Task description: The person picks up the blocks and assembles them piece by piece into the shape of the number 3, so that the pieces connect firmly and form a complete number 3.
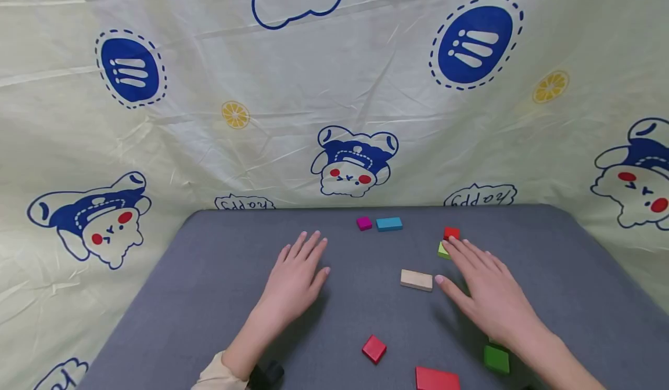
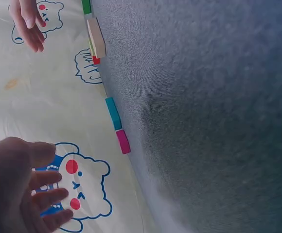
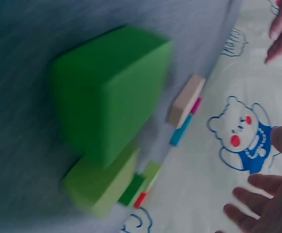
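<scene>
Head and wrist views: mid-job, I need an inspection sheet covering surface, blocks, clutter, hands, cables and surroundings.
Surface: grey table.
Blocks: magenta block and blue block near the far edge; tan block mid-table; small red block and lime block together; square red block, cut-off red block and green block nearer; second green block and second lime block in the right wrist view.
Clutter: dark item at the head view's lower edge, unidentified.
Hands: left hand and right hand above the table, holding nothing; right partly covers the lime block in the head view.
Cables: nothing seen.
Surroundings: pale printed curtain behind the table.
</scene>
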{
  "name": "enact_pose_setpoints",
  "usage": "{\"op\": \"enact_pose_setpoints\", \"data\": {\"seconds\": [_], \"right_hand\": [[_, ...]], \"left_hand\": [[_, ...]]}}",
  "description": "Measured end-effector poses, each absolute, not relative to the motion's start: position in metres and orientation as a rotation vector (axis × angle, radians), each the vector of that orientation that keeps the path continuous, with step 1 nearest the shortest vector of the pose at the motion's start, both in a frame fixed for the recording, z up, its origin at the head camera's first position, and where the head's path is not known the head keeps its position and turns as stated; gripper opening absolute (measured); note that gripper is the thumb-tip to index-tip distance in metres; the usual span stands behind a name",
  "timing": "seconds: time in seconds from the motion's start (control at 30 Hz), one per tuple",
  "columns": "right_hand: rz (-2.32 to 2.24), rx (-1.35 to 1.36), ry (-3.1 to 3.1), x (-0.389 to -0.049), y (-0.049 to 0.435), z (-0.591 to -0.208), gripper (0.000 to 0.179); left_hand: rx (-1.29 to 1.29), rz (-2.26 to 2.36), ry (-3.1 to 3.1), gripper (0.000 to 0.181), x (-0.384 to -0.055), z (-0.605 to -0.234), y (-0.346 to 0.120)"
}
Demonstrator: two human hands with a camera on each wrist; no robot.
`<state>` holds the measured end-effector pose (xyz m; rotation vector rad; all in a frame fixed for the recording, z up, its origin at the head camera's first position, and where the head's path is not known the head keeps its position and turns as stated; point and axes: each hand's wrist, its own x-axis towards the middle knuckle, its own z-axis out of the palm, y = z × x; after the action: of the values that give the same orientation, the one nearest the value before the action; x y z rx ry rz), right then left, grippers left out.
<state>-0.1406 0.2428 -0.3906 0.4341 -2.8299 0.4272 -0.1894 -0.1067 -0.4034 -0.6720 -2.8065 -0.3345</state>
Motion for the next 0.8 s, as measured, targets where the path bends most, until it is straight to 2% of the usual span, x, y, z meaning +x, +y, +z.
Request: {"op": "enact_pose_setpoints", "data": {"seconds": [0.27,0.57,0.8], "right_hand": [[0.473,0.574,-2.747,-0.145,0.263,-0.395,0.061],[0.585,0.589,-2.725,-0.146,0.278,-0.4,0.049],[0.611,0.603,-2.726,-0.147,0.284,-0.405,0.048]], "left_hand": [[-0.877,-0.541,-2.778,0.048,-0.203,-0.401,-0.097],[-0.981,-0.67,-2.796,0.045,-0.216,-0.404,-0.084],[-1.041,-0.784,-2.784,0.042,-0.223,-0.411,-0.074]]}}
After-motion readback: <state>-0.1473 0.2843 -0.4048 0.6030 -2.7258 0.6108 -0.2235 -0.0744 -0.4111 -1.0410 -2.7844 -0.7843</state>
